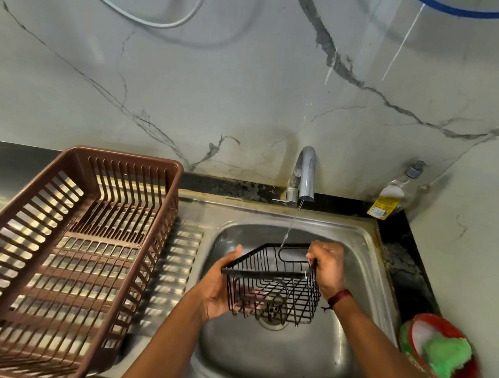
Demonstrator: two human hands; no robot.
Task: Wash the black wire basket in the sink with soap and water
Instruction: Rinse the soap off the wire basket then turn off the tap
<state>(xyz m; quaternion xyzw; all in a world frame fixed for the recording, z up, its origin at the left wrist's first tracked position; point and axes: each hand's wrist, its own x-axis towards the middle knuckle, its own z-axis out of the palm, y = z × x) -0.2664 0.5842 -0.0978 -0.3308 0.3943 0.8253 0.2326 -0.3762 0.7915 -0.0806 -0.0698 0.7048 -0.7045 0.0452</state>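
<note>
**Basket held over the sink under a thin stream**

I see the black wire basket (272, 283) held in the air above the steel sink (361, 277), over the drain (272, 321). It's tilted, open top facing toward me and slightly up.

Left hand (219, 286): under and against the basket's left end, palm cupping the side, fingers curled under the lower wires, thumb up by the top rim. It's gripping, not flat.

Right hand (326, 269): fingers curled round the top rim wire at the basket's right end, fist-like grip. Dark red band on that wrist (340, 298).

Tap (305, 173) at the back of the sink is running: a thin stream of water (291, 225) drops from the spout and lands at the basket's far rim, just beside the right hand.

I can't tell if there's any soap on the basket; no suds visible on the wires.

Around it:
- Brown plastic dish rack (79, 248) on the draining board left of the sink, close to the bowl edge.
- Clear soap bottle (395, 191) with a yellow label and grey pump, in the back right corner against the marble wall.
- Red tub (438, 351) with a green scrubber (446, 357) in it, on the dark counter right of the sink, near edge.
</note>
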